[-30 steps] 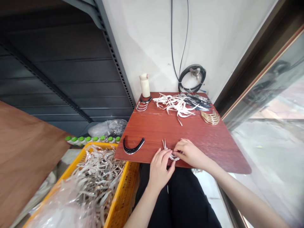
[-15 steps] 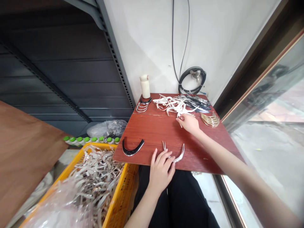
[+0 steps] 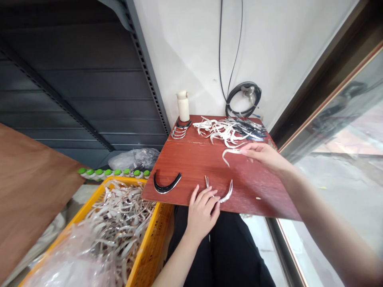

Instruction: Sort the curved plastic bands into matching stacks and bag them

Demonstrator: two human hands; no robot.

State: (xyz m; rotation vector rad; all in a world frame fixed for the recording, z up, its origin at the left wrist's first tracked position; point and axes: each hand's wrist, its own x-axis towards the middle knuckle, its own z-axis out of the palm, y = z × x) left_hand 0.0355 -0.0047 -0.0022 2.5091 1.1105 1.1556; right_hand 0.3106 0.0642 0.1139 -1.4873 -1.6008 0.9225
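My right hand (image 3: 259,153) pinches one end of a curved white strip (image 3: 227,153), holding it over the right half of the red-brown table (image 3: 191,159). The strip's other end hooks down to the left. At the table's front edge, my left hand (image 3: 203,209) lies with fingers stretched over a small set of curved white strips (image 3: 226,195), whose middle it hides. A nested set of black curved strips (image 3: 166,187) sits to the left of that hand. Behind my right hand is a loose pile of white strips (image 3: 220,129).
Dark strips (image 3: 249,128) lie at the back right. A cream bottle (image 3: 183,107) stands at the back left, by silvery curved strips (image 3: 178,133). Left of the table is a yellow crate (image 3: 149,227) full of strips. Coiled black cable (image 3: 229,107) rests against the wall.
My right hand has drawn a white strip away from the pile and moved right and slightly nearer, covering the gold-coloured strips. My left hand has stayed in place.
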